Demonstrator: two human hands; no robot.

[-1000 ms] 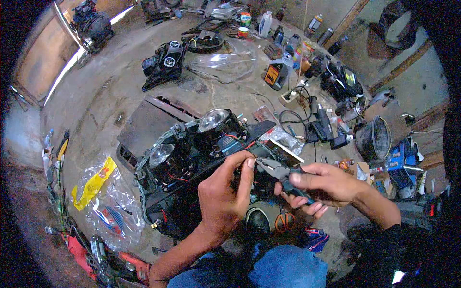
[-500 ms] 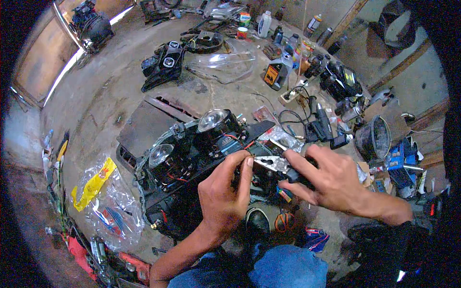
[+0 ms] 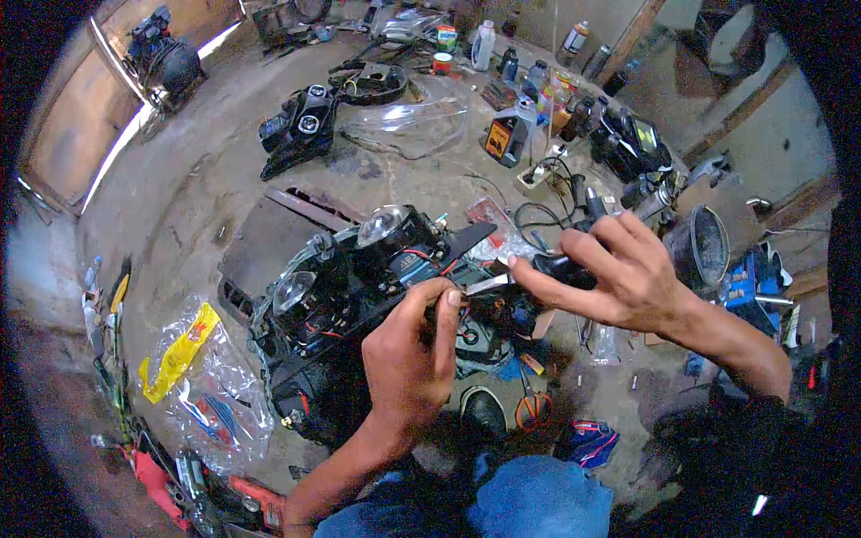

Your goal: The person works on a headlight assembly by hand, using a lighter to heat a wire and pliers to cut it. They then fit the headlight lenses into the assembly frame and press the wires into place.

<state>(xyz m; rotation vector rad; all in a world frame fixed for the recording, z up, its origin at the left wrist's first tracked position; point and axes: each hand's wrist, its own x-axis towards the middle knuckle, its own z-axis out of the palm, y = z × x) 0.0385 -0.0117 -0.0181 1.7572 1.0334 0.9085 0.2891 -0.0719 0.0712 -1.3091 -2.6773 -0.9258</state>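
My left hand [image 3: 408, 350] is closed in a pinch, thumb against forefinger. What lies between those fingertips is too small and hidden to make out. My right hand [image 3: 619, 278] is shut on a pair of pliers [image 3: 490, 285], whose dark handles run under the fingers. The metal jaws point left, close to my left fingertips, and are seen nearly edge-on. Just beyond my hands lies a black headlight assembly [image 3: 350, 269] with two round projector lenses, coloured wires and open housing. A grey-black housing part [image 3: 480, 345] shows beneath the pliers.
Orange-handled scissors [image 3: 534, 408] lie near my shoe [image 3: 483, 412]. A clear plastic bag [image 3: 224, 421] with a yellow strip [image 3: 179, 354] is at left. Farther off are another headlight unit [image 3: 300, 130], an oil bottle [image 3: 511, 134], a power strip [image 3: 536, 175] and a black bucket [image 3: 700, 247].
My right hand has risen and turned, so the pliers went from broadside to nearly edge-on. My left hand keeps its pinch and has shifted slightly left. The whole view has moved a little.
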